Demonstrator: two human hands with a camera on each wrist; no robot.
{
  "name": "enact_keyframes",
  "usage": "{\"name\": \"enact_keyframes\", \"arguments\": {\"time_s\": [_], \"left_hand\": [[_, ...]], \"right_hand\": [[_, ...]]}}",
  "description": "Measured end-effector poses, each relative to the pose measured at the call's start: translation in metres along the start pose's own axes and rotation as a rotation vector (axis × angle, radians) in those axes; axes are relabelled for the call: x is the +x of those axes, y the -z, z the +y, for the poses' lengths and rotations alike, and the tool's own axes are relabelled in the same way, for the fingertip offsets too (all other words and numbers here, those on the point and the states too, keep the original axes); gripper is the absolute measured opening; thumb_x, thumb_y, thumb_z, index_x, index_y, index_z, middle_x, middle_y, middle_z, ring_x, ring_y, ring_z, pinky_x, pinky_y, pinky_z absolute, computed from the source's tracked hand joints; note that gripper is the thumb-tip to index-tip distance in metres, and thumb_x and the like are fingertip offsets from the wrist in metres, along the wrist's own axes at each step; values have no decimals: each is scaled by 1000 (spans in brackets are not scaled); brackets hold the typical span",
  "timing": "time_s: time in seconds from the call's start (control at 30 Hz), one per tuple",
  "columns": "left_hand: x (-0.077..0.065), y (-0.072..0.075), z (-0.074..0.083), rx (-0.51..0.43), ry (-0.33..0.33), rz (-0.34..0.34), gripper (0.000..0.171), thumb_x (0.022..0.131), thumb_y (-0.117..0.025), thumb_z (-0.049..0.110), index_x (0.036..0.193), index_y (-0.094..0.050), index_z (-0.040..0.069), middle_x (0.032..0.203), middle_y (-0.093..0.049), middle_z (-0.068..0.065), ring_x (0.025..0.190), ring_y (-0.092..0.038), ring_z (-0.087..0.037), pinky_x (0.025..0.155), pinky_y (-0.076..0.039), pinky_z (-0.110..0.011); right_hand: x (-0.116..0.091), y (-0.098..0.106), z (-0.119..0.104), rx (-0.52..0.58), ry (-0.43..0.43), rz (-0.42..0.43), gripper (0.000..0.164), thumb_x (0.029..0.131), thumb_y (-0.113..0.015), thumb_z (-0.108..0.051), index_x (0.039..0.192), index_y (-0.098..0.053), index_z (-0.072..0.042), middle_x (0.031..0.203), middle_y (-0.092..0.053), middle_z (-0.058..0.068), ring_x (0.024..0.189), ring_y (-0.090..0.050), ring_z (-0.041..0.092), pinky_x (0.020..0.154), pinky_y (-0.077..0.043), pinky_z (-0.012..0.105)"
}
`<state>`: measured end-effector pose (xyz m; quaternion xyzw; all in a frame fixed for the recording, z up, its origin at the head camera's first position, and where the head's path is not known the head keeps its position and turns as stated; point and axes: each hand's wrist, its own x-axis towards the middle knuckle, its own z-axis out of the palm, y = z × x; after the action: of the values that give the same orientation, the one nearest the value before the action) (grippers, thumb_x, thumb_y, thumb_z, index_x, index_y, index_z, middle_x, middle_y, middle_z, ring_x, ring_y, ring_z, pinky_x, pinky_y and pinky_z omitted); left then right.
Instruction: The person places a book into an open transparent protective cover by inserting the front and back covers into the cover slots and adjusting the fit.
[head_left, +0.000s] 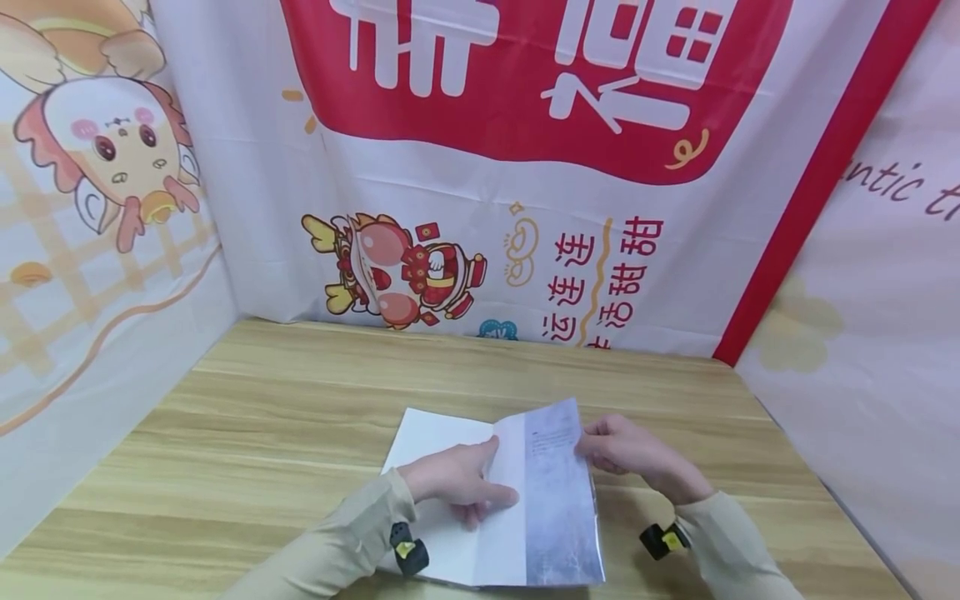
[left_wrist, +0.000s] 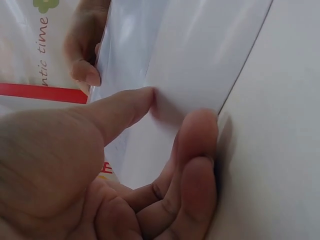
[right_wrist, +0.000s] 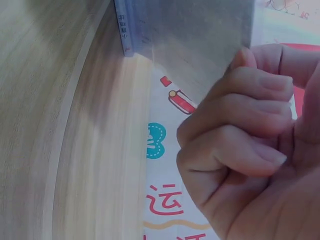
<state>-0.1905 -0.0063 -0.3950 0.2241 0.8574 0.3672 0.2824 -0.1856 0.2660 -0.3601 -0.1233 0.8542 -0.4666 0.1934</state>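
Observation:
An open book [head_left: 562,517] lies on the table, with a blank white page on the left and a grey-violet printed flap on its raised right side. My left hand [head_left: 457,477] rests on the white paper by the fold; thumb and forefinger are stretched out. In the left wrist view the thumb of that hand [left_wrist: 60,155] touches the page, and its other fingers bend near the fold. At the upper right edge, my right hand [head_left: 637,454] pinches the book between thumb and forefinger. The right wrist view shows the book's outer cover [right_wrist: 195,30] and spine, with the remaining fingers curled.
The wood-grain table [head_left: 300,392] extends around the book. A white printed cloth [head_left: 480,183] with red lettering and a cartoon figure hangs behind it. More printed cloth [head_left: 862,250] hangs along the right and left sides. Each wrist carries a small black device [head_left: 408,550].

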Motion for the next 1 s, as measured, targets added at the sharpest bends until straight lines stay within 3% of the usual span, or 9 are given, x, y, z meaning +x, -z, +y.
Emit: {"name": "enact_keyframes", "arguments": {"time_s": [0.17,0.37,0.53,0.83,1.0], "left_hand": [[-1,-2,2,-6,-35,-5,93,87,-66,41,151,-14,-1,65,-63,-9,52,-62,-22,50,-52,-33],[-2,-1,6,38,-95,-2,77,88,-65,41,145,-30,2,67,-63,-6,54,-63,-22,50,-51,-34],[-6,1,9,62,-102,1,77,88,-65,41,146,-31,2,69,-63,-2,57,-63,-20,51,-51,-33],[-11,12,16,78,-140,83,59,91,-62,39,132,-49,-2,74,-62,0,62,-63,-14,54,-50,-28],[-10,15,20,95,-214,148,49,93,-59,36,123,-56,-2,75,-63,3,61,-63,-10,55,-49,-26]], "right_hand": [[-1,0,-2,-7,-21,67,18,89,-57,-16,92,-69,-4,54,-36,-3,46,-31,10,44,-26,21],[1,0,-5,65,-12,105,16,87,-55,-13,81,-63,-1,55,-33,-3,46,-27,9,44,-24,20],[1,-2,-8,105,-11,109,19,90,-53,-13,75,-56,-2,53,-31,-2,46,-25,10,44,-22,21],[-2,-5,-18,132,10,265,30,86,-56,-11,64,-37,-2,50,-29,-2,45,-24,10,43,-22,21],[-1,-9,-19,168,9,335,29,84,-55,-9,64,-36,1,50,-28,-1,45,-22,10,43,-20,21]]}}
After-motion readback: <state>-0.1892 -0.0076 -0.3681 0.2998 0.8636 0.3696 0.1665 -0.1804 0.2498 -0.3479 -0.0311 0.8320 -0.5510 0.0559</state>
